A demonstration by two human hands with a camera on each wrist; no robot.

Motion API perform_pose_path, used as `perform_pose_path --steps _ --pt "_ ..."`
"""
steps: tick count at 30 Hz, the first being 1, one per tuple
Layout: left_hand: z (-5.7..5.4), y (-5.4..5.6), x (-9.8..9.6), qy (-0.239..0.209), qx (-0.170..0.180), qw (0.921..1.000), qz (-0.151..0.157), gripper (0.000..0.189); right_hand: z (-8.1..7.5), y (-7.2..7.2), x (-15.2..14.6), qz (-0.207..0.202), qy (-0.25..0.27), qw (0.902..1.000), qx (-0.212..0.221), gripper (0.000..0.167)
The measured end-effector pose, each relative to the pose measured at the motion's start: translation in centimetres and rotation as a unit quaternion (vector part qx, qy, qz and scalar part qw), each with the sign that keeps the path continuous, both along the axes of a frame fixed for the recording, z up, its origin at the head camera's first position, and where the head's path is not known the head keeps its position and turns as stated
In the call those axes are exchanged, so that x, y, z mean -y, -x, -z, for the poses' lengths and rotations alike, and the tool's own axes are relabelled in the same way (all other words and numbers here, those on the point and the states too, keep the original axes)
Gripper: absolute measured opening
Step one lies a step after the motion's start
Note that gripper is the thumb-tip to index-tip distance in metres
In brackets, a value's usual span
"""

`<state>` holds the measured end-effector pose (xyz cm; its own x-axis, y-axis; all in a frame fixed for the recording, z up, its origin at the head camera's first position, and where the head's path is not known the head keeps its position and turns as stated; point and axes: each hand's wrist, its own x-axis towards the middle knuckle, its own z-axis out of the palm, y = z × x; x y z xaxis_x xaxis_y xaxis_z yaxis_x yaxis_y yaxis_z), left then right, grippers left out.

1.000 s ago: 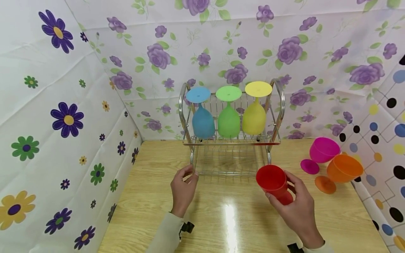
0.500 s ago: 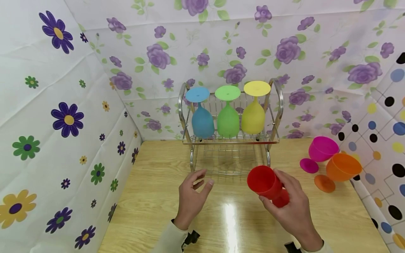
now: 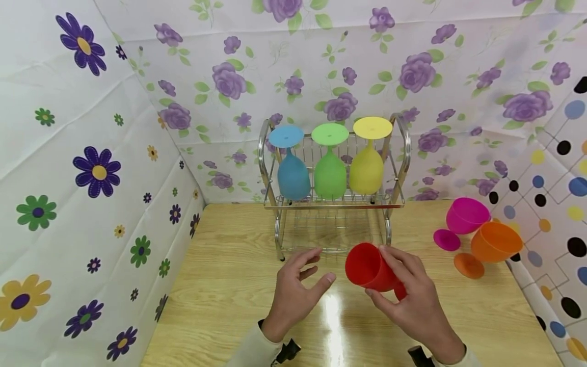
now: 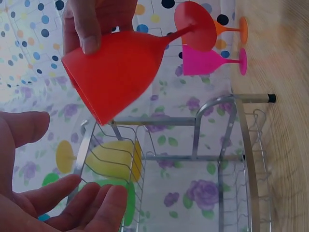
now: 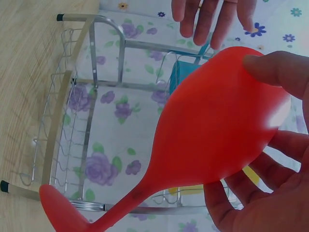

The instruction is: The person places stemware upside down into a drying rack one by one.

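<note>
A red plastic goblet is gripped around its bowl by my right hand. It is tilted, with its mouth facing left and toward me. In the right wrist view the thumb and fingers hold the goblet's bowl from opposite sides, and its stem and foot stick out free. My left hand is just left of the goblet's mouth, fingers relaxed and apart, touching nothing. In the left wrist view a gap shows between the left fingers and the goblet.
A two-tier metal rack stands behind the hands. Upside down on its upper tier are a blue goblet, a green goblet and a yellow goblet. A magenta goblet and an orange goblet lie at the right.
My right hand has carried the red goblet left and tipped it further, mouth to the left. My left hand has left the rack's front corner and moved right, its fingers spreading.
</note>
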<state>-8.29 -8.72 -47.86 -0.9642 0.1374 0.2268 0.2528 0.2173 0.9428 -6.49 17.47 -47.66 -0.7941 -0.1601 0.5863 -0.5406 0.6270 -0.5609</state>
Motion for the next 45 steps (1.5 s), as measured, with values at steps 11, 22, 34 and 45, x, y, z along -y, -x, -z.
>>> perform_pose_path --steps 11,22,34,45 --pt "-0.7 -0.9 -1.0 0.014 0.009 0.9987 0.048 0.067 -0.2 0.1 1.4 -0.07 -0.056 0.9958 -0.016 0.1" --pt "-0.5 -1.3 -1.3 0.068 0.013 0.9932 0.093 0.08 -0.2 -0.3 2.6 -0.099 -0.131 0.9864 -0.012 0.078" --pt "0.2 -1.2 -1.5 -0.008 0.028 0.997 0.071 0.069 0.0 -0.9 2.4 -0.078 -0.095 0.9921 -0.022 0.086" --pt "1.3 -1.6 -2.1 -0.143 0.028 0.9881 0.049 0.066 1.0 -1.7 2.8 -0.034 0.136 0.9876 -0.071 0.063"
